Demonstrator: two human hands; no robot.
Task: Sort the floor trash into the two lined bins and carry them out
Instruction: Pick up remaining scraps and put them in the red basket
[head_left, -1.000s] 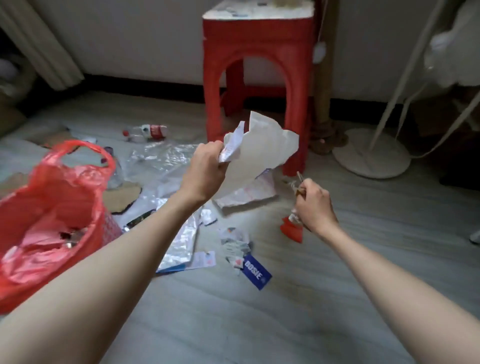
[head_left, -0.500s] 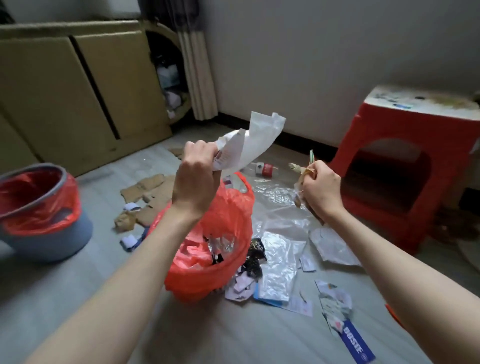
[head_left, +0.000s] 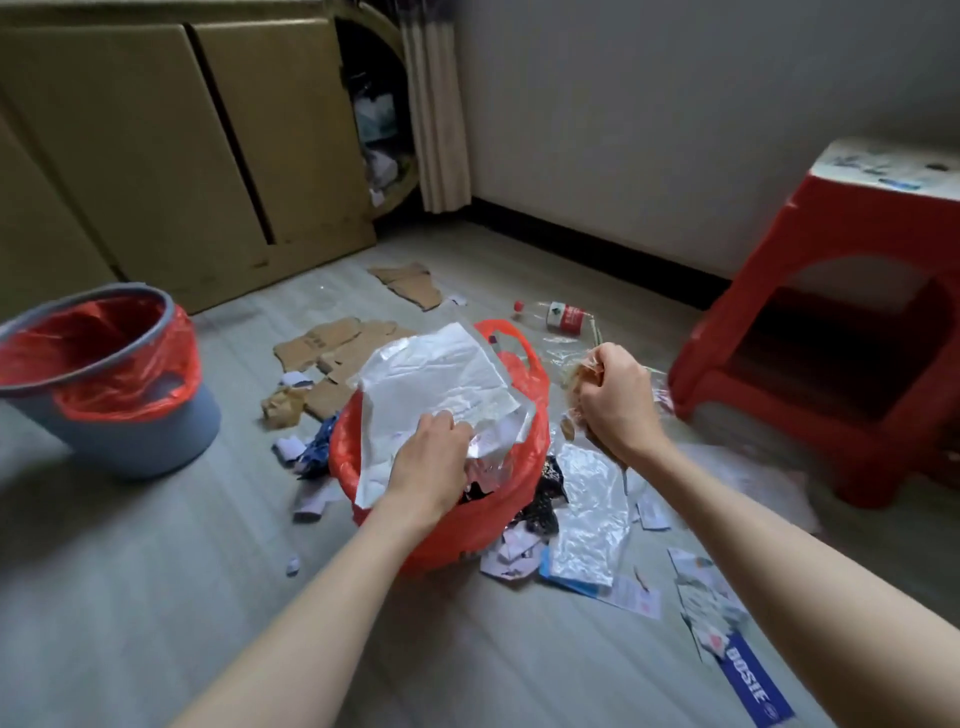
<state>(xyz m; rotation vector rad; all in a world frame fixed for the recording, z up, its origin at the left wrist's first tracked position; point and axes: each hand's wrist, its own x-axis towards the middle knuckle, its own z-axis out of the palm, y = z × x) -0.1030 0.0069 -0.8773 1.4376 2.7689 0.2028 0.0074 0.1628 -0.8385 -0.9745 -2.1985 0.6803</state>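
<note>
Both hands worked over the near bin. Left hand (head_left: 431, 462) reached down into the red-lined bin (head_left: 452, 525), fingers curled on a bundle of crumpled white paper (head_left: 441, 379) that spread across the bin's mouth and covered most of the opening. Right hand (head_left: 610, 397) hung just right of that bin, above the floor, clenched round a wad of clear wrap (head_left: 579, 376) with some brownish scraps in it; what else it held could not be told. Nearest on the floor (head_left: 156, 597), at the right, lay a blue label (head_left: 753, 683) with white letters, and beside it some torn printed paper scraps (head_left: 711, 603). A sheet of clear plastic film (head_left: 592, 514) lay flat just right of the bin, touching small paper pieces and a dark patterned wrapper (head_left: 543, 501) at the bin's foot. More white bits (head_left: 311, 501) and a blue wrapper (head_left: 319, 449) lay against the bin's left side. Beyond the bin, flat pieces of cardboard (head_left: 332, 345) were scattered on the floor, with another piece (head_left: 410, 283) farther back. A plastic bottle (head_left: 563, 316) with a red cap and red label lay on its side behind the right hand. To the left, well apart from the first bin, stood a grey bin (head_left: 130, 421) with a red liner folded over its rim, tilted in the wide view. A red stool (head_left: 810, 364) stood at the right by the wall. Large brown cartons (head_left: 156, 145) leaned along the back left, with a curtain (head_left: 436, 119) beside them.
</note>
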